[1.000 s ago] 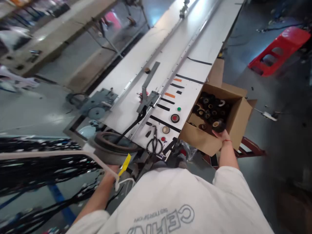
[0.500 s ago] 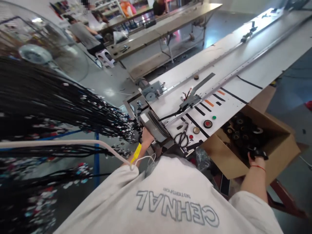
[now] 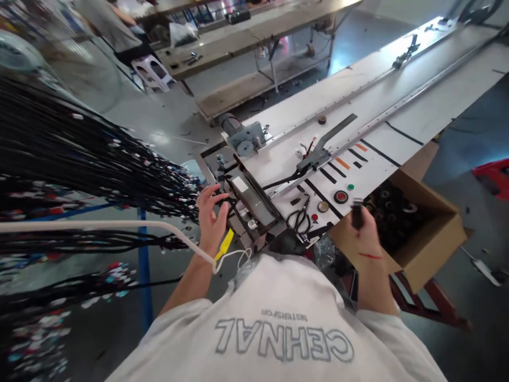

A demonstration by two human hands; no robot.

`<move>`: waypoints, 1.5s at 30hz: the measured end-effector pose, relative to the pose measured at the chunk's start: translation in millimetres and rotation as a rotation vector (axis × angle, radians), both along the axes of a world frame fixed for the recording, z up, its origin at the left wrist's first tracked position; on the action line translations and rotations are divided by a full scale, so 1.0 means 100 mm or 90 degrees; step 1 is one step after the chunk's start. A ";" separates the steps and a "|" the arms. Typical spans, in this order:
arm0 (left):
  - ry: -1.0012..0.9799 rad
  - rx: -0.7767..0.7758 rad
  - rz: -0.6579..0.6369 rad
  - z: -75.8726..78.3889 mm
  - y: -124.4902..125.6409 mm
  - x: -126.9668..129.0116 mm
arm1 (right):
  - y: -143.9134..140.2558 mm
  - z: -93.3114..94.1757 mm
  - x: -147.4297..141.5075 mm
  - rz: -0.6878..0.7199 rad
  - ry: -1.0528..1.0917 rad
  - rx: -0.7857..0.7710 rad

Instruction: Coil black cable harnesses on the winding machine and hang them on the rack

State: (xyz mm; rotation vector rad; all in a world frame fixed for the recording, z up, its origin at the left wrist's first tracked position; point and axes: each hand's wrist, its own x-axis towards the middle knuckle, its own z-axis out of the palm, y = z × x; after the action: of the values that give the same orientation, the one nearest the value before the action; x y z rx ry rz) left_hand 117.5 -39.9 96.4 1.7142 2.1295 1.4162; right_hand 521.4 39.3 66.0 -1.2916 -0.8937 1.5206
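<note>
My right hand (image 3: 366,233) grips a roll of black tape (image 3: 357,214) in front of the cardboard box (image 3: 431,249), which holds several black tape rolls (image 3: 392,209). Fingers spread, my left hand (image 3: 212,217) hovers beside the grey metal machine head (image 3: 251,199) at the bench's near end; it appears to hold nothing. A black cable bundle (image 3: 281,182) runs from the machine into a grey clamp (image 3: 314,158) on the rail. Black-handled scissors (image 3: 299,218) and a tan tape roll (image 3: 323,206) lie on the white bench (image 3: 274,119).
Dense bundles of black cables (image 3: 99,148) with connectors hang at left. A pale hose (image 3: 119,227) crosses near my left forearm. Red (image 3: 341,197) and green (image 3: 350,187) buttons sit on the bench. A person (image 3: 107,24) works at another table behind.
My right hand has come out of the box and moved left with a black tape roll. My left hand has drawn back from the machine head, to the left, its fingers now spread.
</note>
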 end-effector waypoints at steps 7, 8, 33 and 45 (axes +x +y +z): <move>-0.305 -0.154 -0.456 0.42 0.00 0.46 | -0.42 0.61 -1.91 0.153 0.130 -0.045; -0.375 -0.163 -0.472 0.39 0.00 0.44 | -0.48 0.63 -2.05 0.186 0.123 -0.041; -1.039 -0.065 -0.117 0.21 -0.33 -1.15 | -0.62 0.61 -3.69 0.324 -0.078 0.395; -0.729 0.027 -0.112 0.36 -0.49 -1.45 | -0.78 0.84 -4.13 0.508 0.060 0.303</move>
State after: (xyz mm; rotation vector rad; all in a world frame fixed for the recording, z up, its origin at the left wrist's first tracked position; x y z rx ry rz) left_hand -27.7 -88.8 132.3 0.6863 1.2634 1.7413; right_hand 108.7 -38.9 149.8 -0.5169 -1.7087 1.7668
